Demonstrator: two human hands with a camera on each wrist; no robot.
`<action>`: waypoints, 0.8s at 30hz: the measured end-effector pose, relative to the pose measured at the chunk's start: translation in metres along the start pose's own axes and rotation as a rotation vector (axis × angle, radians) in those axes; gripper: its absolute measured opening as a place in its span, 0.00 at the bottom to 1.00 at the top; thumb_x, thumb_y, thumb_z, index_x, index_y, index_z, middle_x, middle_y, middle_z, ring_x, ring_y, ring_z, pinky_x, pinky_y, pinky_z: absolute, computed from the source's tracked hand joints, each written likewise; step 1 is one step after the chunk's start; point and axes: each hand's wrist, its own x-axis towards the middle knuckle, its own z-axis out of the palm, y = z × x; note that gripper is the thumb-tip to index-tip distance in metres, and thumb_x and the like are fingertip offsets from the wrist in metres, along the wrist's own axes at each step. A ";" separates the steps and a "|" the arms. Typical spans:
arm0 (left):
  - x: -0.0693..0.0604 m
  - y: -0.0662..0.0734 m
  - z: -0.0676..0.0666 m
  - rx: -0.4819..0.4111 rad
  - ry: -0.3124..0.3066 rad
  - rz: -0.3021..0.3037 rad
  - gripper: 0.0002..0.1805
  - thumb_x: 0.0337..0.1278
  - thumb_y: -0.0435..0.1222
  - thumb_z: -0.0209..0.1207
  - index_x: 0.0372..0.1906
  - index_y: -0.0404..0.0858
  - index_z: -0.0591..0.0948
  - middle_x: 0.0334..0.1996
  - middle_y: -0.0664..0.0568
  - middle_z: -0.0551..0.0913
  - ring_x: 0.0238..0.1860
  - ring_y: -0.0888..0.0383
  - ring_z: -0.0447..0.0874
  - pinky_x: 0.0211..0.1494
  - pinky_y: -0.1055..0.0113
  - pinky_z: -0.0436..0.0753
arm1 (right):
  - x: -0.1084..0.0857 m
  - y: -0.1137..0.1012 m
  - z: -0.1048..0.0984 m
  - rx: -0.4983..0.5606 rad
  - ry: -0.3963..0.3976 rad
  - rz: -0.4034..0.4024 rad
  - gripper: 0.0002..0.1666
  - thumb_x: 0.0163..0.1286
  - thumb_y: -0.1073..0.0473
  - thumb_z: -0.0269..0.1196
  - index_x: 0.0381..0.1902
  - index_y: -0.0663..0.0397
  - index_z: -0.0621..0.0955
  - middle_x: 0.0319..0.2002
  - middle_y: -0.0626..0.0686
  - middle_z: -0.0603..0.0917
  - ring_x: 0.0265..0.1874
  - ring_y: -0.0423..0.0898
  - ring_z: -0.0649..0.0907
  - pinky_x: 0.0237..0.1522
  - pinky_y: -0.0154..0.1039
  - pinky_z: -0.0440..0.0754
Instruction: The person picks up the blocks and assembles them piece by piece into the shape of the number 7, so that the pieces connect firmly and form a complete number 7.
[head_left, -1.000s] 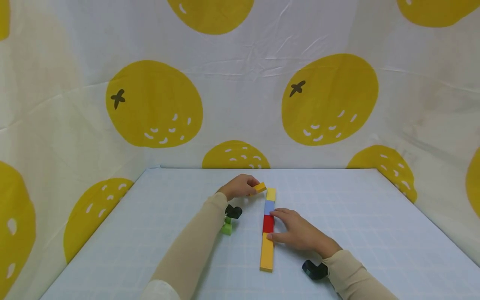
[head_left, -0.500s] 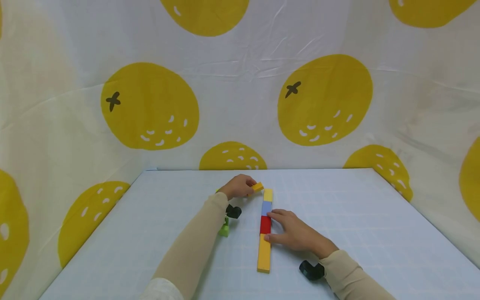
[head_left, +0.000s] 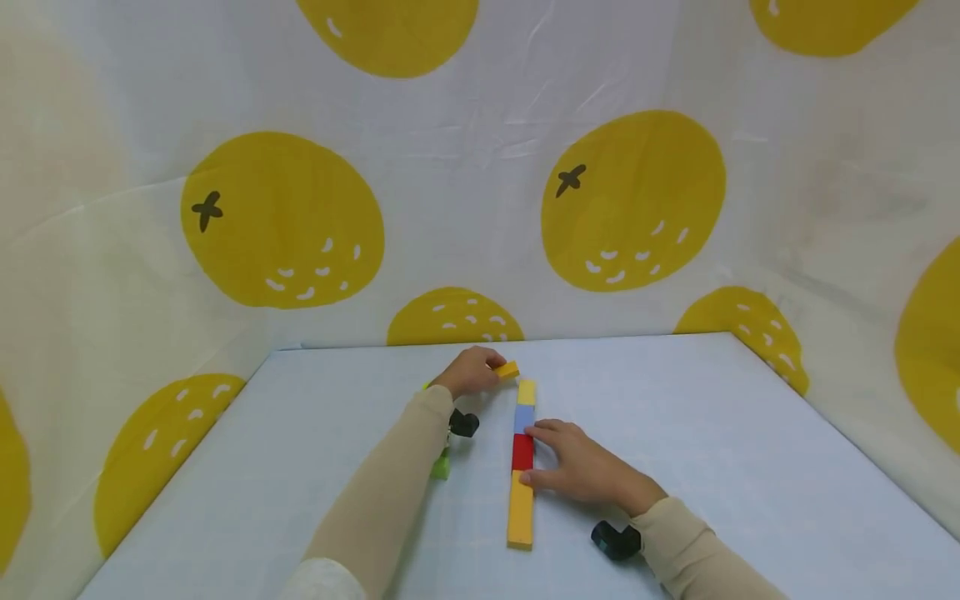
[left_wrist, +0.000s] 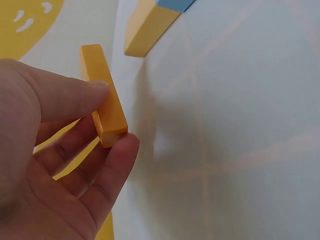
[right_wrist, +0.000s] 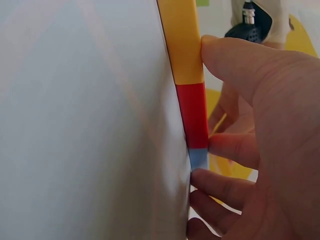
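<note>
In the head view my left hand (head_left: 471,372) is at the far end of a row of blocks. It pinches an orange block (left_wrist: 107,102) between thumb and fingers, held off the table. The row runs away from me: a long orange block (head_left: 520,518) nearest, then a red block (head_left: 522,452), a blue block (head_left: 524,417) and a pale yellow block (head_left: 527,392), set end to end. My right hand (head_left: 588,471) rests against the row from the right, thumb on the long orange block and fingertips by the red and blue ones, without wrapping round any.
Green blocks (head_left: 440,467) lie left of the row, partly hidden by my left forearm. The pale table (head_left: 660,392) meets a white curtain (head_left: 465,192) printed with yellow fruit. A dark wrist device (head_left: 617,542) is below my right hand.
The whole head view has drifted slightly leftward. My left hand still holds the orange block, now a little higher relative to the pale yellow one. My right hand keeps its place on the row.
</note>
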 end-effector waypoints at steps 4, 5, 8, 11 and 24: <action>0.006 0.000 0.003 -0.015 0.000 -0.018 0.18 0.63 0.35 0.61 0.58 0.45 0.83 0.52 0.53 0.82 0.50 0.54 0.76 0.61 0.55 0.76 | 0.000 -0.001 -0.003 0.002 0.001 0.004 0.48 0.59 0.33 0.69 0.72 0.48 0.73 0.70 0.55 0.70 0.69 0.56 0.67 0.63 0.58 0.73; 0.007 -0.001 0.004 -0.016 0.000 -0.026 0.18 0.63 0.35 0.62 0.58 0.45 0.83 0.52 0.53 0.82 0.50 0.54 0.76 0.61 0.55 0.76 | 0.000 -0.001 -0.003 0.004 -0.001 0.008 0.48 0.59 0.33 0.70 0.72 0.48 0.73 0.70 0.55 0.70 0.69 0.56 0.67 0.63 0.58 0.73; 0.008 -0.001 0.006 -0.024 0.008 -0.045 0.17 0.63 0.35 0.63 0.57 0.44 0.84 0.51 0.53 0.82 0.50 0.54 0.76 0.62 0.54 0.76 | 0.000 -0.001 -0.002 0.013 -0.012 0.018 0.48 0.59 0.33 0.70 0.72 0.47 0.73 0.70 0.54 0.69 0.69 0.55 0.67 0.63 0.59 0.73; 0.008 0.000 0.008 -0.031 0.015 -0.054 0.17 0.62 0.35 0.63 0.56 0.44 0.84 0.52 0.52 0.82 0.50 0.53 0.76 0.61 0.54 0.77 | 0.000 -0.002 -0.002 0.025 -0.019 0.022 0.48 0.59 0.33 0.70 0.72 0.47 0.73 0.70 0.55 0.69 0.69 0.56 0.67 0.63 0.59 0.73; 0.011 0.011 0.015 -0.013 0.028 -0.054 0.17 0.65 0.37 0.63 0.57 0.43 0.83 0.54 0.51 0.82 0.51 0.53 0.76 0.60 0.56 0.78 | 0.001 -0.003 -0.001 0.012 -0.006 0.020 0.48 0.60 0.32 0.69 0.72 0.47 0.72 0.70 0.55 0.69 0.69 0.55 0.66 0.64 0.59 0.72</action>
